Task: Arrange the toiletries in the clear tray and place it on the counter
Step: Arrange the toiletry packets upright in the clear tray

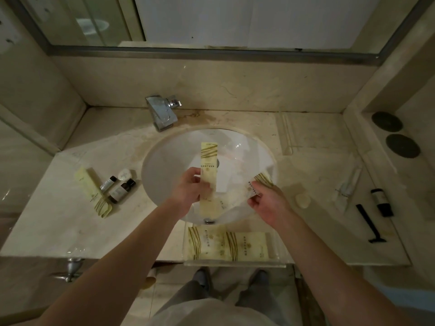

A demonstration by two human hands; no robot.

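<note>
Gripping a long packet [208, 171] is the left hand [188, 191], the right hand [266, 204] pinching another packet [260, 183], both over the sink [164, 161].

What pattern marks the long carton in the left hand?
Head view: long pale-yellow cardboard carton carries olive-green diagonal stripes.

The long cardboard toiletry box [208, 170] is pale yellow with olive-green stripes, as are the flat packets [227, 245]. The beige marble bench [58, 222] is mottled, the round sink basin [247, 158] white, the slim plastic razor [369, 224] black.
</note>
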